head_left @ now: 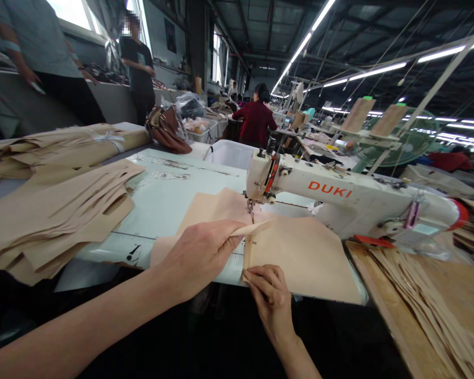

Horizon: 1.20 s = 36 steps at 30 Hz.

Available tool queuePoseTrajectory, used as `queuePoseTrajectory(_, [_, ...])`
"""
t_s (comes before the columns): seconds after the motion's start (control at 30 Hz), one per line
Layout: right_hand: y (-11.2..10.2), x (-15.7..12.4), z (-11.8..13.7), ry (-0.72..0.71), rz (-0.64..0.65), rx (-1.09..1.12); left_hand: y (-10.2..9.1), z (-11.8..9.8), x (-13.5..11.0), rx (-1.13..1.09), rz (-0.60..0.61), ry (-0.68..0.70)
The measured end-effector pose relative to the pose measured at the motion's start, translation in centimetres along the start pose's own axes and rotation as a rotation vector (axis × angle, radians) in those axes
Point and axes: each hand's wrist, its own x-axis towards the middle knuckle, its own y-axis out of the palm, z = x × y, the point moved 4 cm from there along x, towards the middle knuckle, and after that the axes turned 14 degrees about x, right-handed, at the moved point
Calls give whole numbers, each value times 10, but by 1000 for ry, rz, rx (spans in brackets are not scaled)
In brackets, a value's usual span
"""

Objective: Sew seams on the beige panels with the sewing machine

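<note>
A tan fabric panel lies on the pale green bed of the sewing machine, reaching up to the presser foot. My left hand is closed in a pinch on a raised fold of this fabric, just in front of the needle area. Lower down, my right hand pinches the panel's folded edge at the table's front, thumb and fingers together. A small metal pin or clip shows on the fabric between the two hands. More tan fabric spreads behind my left hand.
Stacked tan cut pieces lie at the left, hanging over the front edge. A brown bag and a white bin stand behind. Fabric strips rest on a wooden board at right. Thread cones stand above. Several people are farther back.
</note>
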Motion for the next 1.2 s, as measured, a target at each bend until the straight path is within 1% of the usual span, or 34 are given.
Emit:
queuePoseTrajectory(0.1, [1,-1,-1,-14,1,-20,-1,-1,-3,18,17,28])
queuePoseTrajectory(0.17, [1,-2,0,-36,5,-41,5,-3,-11,43,48,109])
queuePoseTrajectory(0.23, [1,-3,0,-62,2,-64,19,-7,-24,88,68,236])
queuePoseTrajectory(0.33, [0,-4,4,-137,-35,-71,51,-8,-50,202,40,400])
queuePoseTrajectory(0.43, [0,-5,8,-220,-46,-79,78,-5,-68,357,-17,498])
queuePoseTrajectory(0.5, [1,-6,7,-228,-43,-91,85,-4,-72,437,-31,537])
queuePoseTrajectory(0.57, [1,-7,6,-219,-40,-92,84,-4,-72,486,-44,560])
queuePoseTrajectory(0.7, [2,-8,3,-229,-31,-74,73,-6,-65,532,-70,578])
queuePoseTrajectory(0.87, [3,-10,0,-262,-48,-77,69,-10,-59,503,-75,570])
queuePoseTrajectory(1.03, [3,-12,-3,-240,-41,-70,70,-12,-59,510,-28,582])
queuePoseTrajectory(1.2, [5,-13,-3,-229,-13,-63,73,-7,-62,446,81,527])
